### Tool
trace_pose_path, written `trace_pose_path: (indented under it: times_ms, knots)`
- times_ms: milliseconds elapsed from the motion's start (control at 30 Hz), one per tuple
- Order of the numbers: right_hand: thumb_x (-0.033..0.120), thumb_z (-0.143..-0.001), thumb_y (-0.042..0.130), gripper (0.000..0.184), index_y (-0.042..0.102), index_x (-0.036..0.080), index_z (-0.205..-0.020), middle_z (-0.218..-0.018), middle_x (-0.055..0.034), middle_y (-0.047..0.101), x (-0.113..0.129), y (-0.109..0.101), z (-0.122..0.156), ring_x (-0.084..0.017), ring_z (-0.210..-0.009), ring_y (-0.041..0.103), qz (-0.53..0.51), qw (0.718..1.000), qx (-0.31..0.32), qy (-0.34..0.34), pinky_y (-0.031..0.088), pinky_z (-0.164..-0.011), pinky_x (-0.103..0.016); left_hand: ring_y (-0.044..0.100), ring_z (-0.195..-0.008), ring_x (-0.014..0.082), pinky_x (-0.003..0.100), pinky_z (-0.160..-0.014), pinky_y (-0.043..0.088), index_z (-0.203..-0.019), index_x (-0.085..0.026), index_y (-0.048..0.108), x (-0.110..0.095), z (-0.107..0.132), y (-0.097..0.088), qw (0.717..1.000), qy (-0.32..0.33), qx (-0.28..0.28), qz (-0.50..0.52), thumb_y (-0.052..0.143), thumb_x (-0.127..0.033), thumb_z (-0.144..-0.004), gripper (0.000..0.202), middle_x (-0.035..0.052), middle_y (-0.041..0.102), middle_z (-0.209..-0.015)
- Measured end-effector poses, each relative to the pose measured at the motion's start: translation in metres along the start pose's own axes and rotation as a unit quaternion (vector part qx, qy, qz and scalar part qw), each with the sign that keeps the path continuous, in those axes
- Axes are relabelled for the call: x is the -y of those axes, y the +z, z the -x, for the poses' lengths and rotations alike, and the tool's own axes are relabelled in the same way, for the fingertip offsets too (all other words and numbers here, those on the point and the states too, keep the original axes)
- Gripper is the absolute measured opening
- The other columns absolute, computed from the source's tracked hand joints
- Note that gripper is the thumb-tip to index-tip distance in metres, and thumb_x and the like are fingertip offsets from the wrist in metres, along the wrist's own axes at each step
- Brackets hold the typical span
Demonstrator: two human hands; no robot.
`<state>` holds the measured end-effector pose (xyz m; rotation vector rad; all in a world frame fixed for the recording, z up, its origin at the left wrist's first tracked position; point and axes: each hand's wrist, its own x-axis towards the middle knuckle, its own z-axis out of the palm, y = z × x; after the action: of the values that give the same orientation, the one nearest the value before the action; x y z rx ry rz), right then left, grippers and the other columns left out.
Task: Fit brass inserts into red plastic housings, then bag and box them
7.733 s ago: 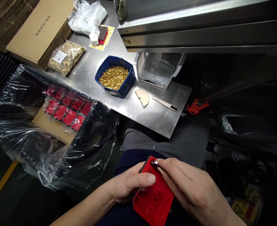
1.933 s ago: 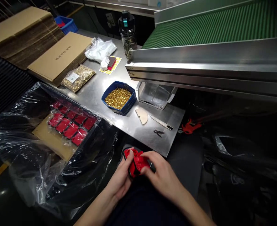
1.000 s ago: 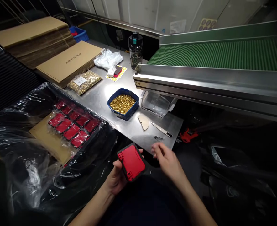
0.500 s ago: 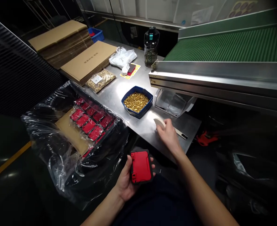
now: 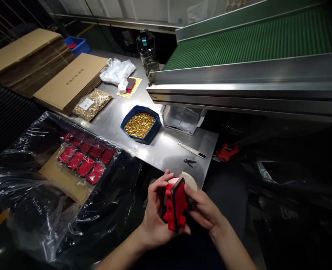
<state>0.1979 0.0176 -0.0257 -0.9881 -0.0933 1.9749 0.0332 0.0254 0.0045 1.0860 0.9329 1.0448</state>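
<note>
My left hand (image 5: 154,215) is closed around a red plastic case with black edging (image 5: 171,206), which stands on its edge above my lap. My right hand (image 5: 207,210) pinches a flat cream pad with a rounded side (image 5: 190,182), held close against the case. Whether the pad touches the case I cannot tell. Pale tweezers (image 5: 191,150) and a small black clipper-like tool (image 5: 189,162) lie on the metal table just beyond my hands.
A blue tray (image 5: 126,134) of small brass-coloured parts sits on the metal table (image 5: 154,157). A green conveyor (image 5: 225,45) slopes at the right. On the left, a plastic-lined box (image 5: 70,221) holds red cases. Flat cardboard (image 5: 70,80) and a bottle (image 5: 147,52) stand behind.
My right hand has lifted the cream pad off the table and brought it to the case. My left hand has turned the case on edge. The view has shifted right.
</note>
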Motion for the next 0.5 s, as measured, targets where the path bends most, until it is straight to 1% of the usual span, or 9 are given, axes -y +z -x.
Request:
trace_pose_path:
  times_ms: [33,100,167,200,267,333,400,433,500]
  knots:
    - [0.04,-0.089,0.075,0.041,0.064,0.023,-0.123,-0.112,-0.0034,0.072,0.01,-0.003,0.002,-0.016,-0.095,0.068,0.023,0.999,0.018,-0.019,0.053,-0.086,-0.026,0.029,-0.149,0.0419,0.054,-0.123,0.023,-0.127,-0.031,0.057,-0.003,0.003,0.001,1.0,-0.008,0.013,0.013,0.1,-0.03,-0.053,0.086,0.0115,0.044,-0.154]
    - [0.038,-0.086,0.078,0.035,0.063,0.021,-0.114,-0.096,0.0005,0.068,0.031,-0.011,0.01,-0.011,-0.08,0.062,0.093,0.991,0.075,-0.056,0.049,-0.071,-0.02,0.031,-0.148,0.0445,0.056,-0.12,0.029,-0.126,-0.029,0.059,-0.009,0.009,0.002,0.992,-0.056,0.03,0.109,0.095,-0.054,-0.055,0.083,0.0117,0.035,-0.161]
    - [0.036,-0.084,0.081,0.033,0.061,0.02,-0.106,-0.085,0.0039,0.06,0.051,-0.017,0.019,-0.008,-0.071,0.054,0.175,0.973,0.14,-0.056,0.042,-0.062,-0.017,0.031,-0.148,0.0445,0.055,-0.118,0.033,-0.133,-0.025,0.057,-0.013,0.015,0.002,0.959,-0.14,0.035,0.245,0.074,-0.08,-0.064,0.09,0.0138,0.032,-0.163]
    - [0.036,-0.083,0.081,0.033,0.061,0.02,-0.105,-0.083,0.0045,0.059,0.059,-0.018,0.023,-0.008,-0.07,0.053,0.217,0.961,0.164,-0.043,0.041,-0.061,-0.017,0.032,-0.147,0.0432,0.054,-0.118,0.034,-0.138,-0.022,0.055,-0.013,0.018,0.002,0.935,-0.192,0.04,0.294,0.066,-0.084,-0.069,0.093,0.0155,0.035,-0.162]
    - [0.037,-0.084,0.08,0.032,0.062,0.022,-0.104,-0.085,0.0045,0.061,0.07,-0.015,0.032,-0.009,-0.073,0.055,0.319,0.929,0.185,-0.022,0.041,-0.062,-0.018,0.044,-0.141,0.0402,0.051,-0.115,0.038,-0.144,-0.017,0.051,-0.011,0.023,0.003,0.891,-0.3,0.069,0.334,0.065,-0.079,-0.077,0.092,0.0196,0.049,-0.152]
    - [0.039,-0.087,0.077,0.025,0.064,0.025,-0.103,-0.084,0.0053,0.065,0.073,-0.005,0.039,-0.01,-0.073,0.058,0.445,0.877,0.183,-0.02,0.04,-0.062,-0.02,0.061,-0.124,0.0383,0.05,-0.105,0.048,-0.14,-0.013,0.056,-0.004,0.028,0.004,0.851,-0.397,0.107,0.327,0.073,-0.064,-0.08,0.08,0.0217,0.065,-0.134]
    - [0.04,-0.091,0.07,0.019,0.063,0.028,-0.104,-0.081,0.0065,0.067,0.069,0.006,0.045,-0.012,-0.071,0.06,0.551,0.821,0.143,-0.043,0.039,-0.062,-0.022,0.071,-0.105,0.0354,0.047,-0.092,0.055,-0.128,-0.01,0.064,0.004,0.032,0.006,0.815,-0.469,0.108,0.321,0.075,-0.059,-0.081,0.069,0.0214,0.074,-0.114]
    - [0.04,-0.095,0.065,0.017,0.062,0.029,-0.106,-0.081,0.0066,0.068,0.066,0.009,0.048,-0.013,-0.071,0.06,0.58,0.805,0.11,-0.06,0.04,-0.062,-0.023,0.073,-0.097,0.0335,0.045,-0.088,0.056,-0.123,-0.008,0.067,0.007,0.033,0.008,0.797,-0.501,0.099,0.322,0.074,-0.062,-0.081,0.068,0.021,0.075,-0.106]
    - [0.037,-0.1,0.055,0.014,0.058,0.029,-0.112,-0.088,0.0049,0.07,0.059,0.011,0.054,-0.014,-0.078,0.064,0.59,0.801,0.041,-0.095,0.044,-0.069,-0.024,0.073,-0.09,0.0292,0.041,-0.085,0.057,-0.121,-0.007,0.068,0.01,0.032,0.01,0.777,-0.535,0.072,0.323,0.071,-0.069,-0.08,0.074,0.0189,0.076,-0.098]
